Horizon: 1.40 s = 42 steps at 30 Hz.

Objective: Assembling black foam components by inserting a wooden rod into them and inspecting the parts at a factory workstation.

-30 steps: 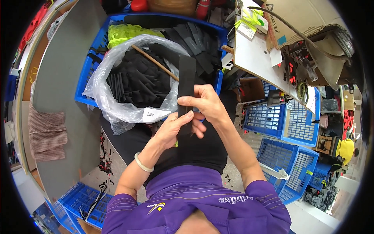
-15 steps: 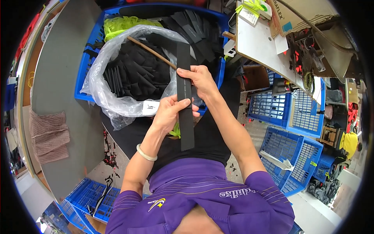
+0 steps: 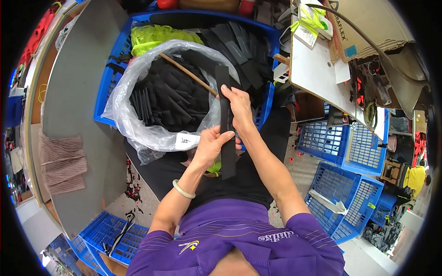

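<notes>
A long flat black fabric strip (image 3: 227, 161) stretches upright in front of me, over my lap. My left hand (image 3: 212, 143) pinches its lower half, thumb on top and fingers behind. Higher up, my right hand (image 3: 241, 108) grips the strip's right edge with the thumb across its face. Just beyond lies a clear plastic bag (image 3: 119, 117), its mouth rolled open around many black fabric pieces (image 3: 172, 101). A thin wooden stick (image 3: 188, 73) slants across the bag's mouth; its near end meets the strip beside my right thumb, and I cannot tell whether it is held.
A blue crate (image 3: 104, 87) holds the bag, neon-yellow material (image 3: 161, 37) and more black strips (image 3: 241, 50). At left is a grey tabletop (image 3: 83, 106) with a checked cloth (image 3: 63, 161). Blue crates (image 3: 334, 193) and a white table (image 3: 317, 69) stand at right.
The whole view has shifted, so things sit slightly lower and to the right. Both hands keep their hold on the black strip, which stands a little more upright.
</notes>
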{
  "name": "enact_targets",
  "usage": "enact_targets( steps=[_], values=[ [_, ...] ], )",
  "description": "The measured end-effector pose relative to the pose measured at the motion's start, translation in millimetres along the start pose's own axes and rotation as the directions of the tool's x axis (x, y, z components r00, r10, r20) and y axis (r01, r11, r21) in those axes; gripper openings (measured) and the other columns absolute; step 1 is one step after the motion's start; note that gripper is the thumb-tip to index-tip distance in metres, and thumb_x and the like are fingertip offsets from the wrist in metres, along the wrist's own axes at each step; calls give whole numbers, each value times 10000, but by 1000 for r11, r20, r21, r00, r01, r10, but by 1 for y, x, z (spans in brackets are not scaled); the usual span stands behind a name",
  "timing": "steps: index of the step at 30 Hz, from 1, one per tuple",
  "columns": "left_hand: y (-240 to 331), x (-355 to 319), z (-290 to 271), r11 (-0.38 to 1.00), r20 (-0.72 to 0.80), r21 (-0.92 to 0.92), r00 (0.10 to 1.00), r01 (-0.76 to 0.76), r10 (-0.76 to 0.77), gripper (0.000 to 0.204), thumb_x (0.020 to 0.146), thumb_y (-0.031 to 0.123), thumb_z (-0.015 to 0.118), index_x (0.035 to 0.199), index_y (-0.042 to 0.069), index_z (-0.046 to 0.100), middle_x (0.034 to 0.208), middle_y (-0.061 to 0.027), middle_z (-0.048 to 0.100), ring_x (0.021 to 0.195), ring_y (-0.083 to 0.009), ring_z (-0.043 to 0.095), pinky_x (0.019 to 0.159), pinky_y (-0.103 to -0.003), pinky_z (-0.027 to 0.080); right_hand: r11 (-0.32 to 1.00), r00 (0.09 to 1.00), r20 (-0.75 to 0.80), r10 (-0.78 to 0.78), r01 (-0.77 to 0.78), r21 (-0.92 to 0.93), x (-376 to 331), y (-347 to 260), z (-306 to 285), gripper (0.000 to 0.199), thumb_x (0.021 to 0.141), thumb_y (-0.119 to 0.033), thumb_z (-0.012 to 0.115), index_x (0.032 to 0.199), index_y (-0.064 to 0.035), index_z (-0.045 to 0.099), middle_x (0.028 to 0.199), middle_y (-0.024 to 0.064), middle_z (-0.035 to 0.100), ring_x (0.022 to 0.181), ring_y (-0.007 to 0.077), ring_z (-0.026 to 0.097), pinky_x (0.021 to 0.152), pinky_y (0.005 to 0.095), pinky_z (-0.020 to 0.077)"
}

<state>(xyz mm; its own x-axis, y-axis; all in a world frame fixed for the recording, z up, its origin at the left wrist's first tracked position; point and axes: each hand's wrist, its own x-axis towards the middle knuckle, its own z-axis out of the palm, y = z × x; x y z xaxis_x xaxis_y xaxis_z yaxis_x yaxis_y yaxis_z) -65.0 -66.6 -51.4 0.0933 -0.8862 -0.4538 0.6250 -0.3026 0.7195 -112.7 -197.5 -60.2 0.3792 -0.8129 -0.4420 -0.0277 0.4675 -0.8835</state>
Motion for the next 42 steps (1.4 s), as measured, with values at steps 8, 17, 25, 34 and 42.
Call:
enact_targets(
  steps=[8, 17, 25, 34, 42],
  values=[
    [12, 33, 3, 982, -178, -77, 972, -171, 155, 175, 891, 115, 576, 981, -35, 584, 754, -100, 644, 592, -160, 640, 537, -250, 538, 1000, 967, 254, -28, 27, 6, -5, -9, -22, 250, 787, -104, 690, 1001, -2, 609, 707, -2, 587, 599, 40, 503, 510, 210, 387],
    [13, -13, -32, 937, -409, 268, 854, -224, 321, 225, 873, 125, 606, 1040, -25, 594, 943, -118, 652, 823, -149, 621, 745, -261, 495, 759, 900, 30, -435, 385, -524, 163, -37, -37, 369, 745, -98, 672, 1101, -13, 630, 991, 158, 663, 887, 241, 636, 814, 312, 466],
    [20, -88, -117, 913, -755, 359, 514, -194, 407, 240, 890, 107, 573, 1085, -31, 557, 682, -31, 574, 496, -44, 491, 423, -157, 380, 618, 719, 496, -487, 685, -386, 31, 10, 61, 123, 739, -170, 687, 807, -73, 652, 747, 87, 621, 670, 262, 609, 633, 376, 489],
    [30, -80, -85, 943, -622, 1, 738, -332, 261, 391, 898, 172, 576, 1187, -73, 477, 851, -170, 643, 669, -202, 654, 555, -252, 541, 855, 941, 273, -199, 303, -422, -1, 50, 76, 138, 734, -113, 688, 817, -19, 633, 668, 53, 608, 571, 185, 566, 532, 316, 433],
    [26, -68, -37, 925, -377, -138, 882, -353, 281, 158, 887, 160, 599, 844, 12, 567, 832, -95, 641, 748, -195, 664, 621, -280, 558, 999, 966, 258, -30, 24, 28, -103, 7, 1, 142, 805, -99, 686, 889, -20, 604, 718, -10, 584, 580, 38, 481, 500, 176, 359]
  ],
)
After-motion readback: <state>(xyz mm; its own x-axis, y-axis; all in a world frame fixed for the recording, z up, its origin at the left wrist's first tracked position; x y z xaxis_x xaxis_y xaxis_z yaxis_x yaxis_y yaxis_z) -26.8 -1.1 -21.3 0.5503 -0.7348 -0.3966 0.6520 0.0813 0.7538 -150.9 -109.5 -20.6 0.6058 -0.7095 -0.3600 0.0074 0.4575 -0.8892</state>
